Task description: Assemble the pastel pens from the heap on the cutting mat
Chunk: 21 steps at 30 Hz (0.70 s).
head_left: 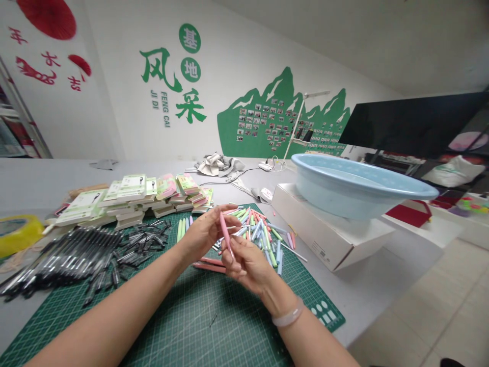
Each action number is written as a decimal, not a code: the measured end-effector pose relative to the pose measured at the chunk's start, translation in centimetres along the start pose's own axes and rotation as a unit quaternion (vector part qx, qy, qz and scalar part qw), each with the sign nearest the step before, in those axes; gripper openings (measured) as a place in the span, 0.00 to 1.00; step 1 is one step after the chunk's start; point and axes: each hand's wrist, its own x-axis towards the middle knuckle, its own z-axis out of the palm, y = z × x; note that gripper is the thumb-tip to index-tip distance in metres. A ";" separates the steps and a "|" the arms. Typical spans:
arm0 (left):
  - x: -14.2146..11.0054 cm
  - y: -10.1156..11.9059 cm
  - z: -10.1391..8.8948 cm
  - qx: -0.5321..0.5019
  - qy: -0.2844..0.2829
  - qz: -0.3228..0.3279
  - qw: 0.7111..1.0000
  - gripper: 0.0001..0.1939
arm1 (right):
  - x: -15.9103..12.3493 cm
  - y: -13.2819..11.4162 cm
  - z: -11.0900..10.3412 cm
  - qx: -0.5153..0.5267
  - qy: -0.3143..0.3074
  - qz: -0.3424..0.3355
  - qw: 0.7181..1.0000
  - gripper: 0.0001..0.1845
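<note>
A pink pen [225, 232] stands tilted between my two hands over the green cutting mat [183, 321]. The fingers of my left hand [204, 229] close around its upper end. Lower down, my right hand [248, 262] pinches the pen between thumb and fingers. Several red-pink pens [209, 265] lie on the mat just below the hands. Behind them spreads a loose pile of pastel pen parts [267, 237] in green, blue and pink. Several green and lilac pieces [183, 227] are lined up left of my left hand.
Clear pens with black caps [76, 257] and loose black caps [147, 237] cover the left side. Stacked small boxes [130, 188] stand behind them, near yellow tape [19, 234]. On the right, a blue basin [355, 188] rests on a white box [324, 234]. Cloths [219, 165] lie farther back.
</note>
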 end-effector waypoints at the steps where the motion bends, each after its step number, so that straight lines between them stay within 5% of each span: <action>1: 0.0 0.2 -0.1 -0.004 -0.001 0.004 1.000 0.17 | -0.1 0.0 0.1 0.010 -0.011 0.012 1.000 0.13; 14: 0.0 0.7 -0.3 0.068 -0.002 0.056 0.996 0.12 | 0.3 0.8 0.1 -0.131 0.080 -0.072 0.985 0.14; 21: -0.6 0.9 0.0 0.028 -0.053 -0.035 0.998 0.18 | -0.5 -0.1 0.9 0.018 -0.057 0.025 0.998 0.15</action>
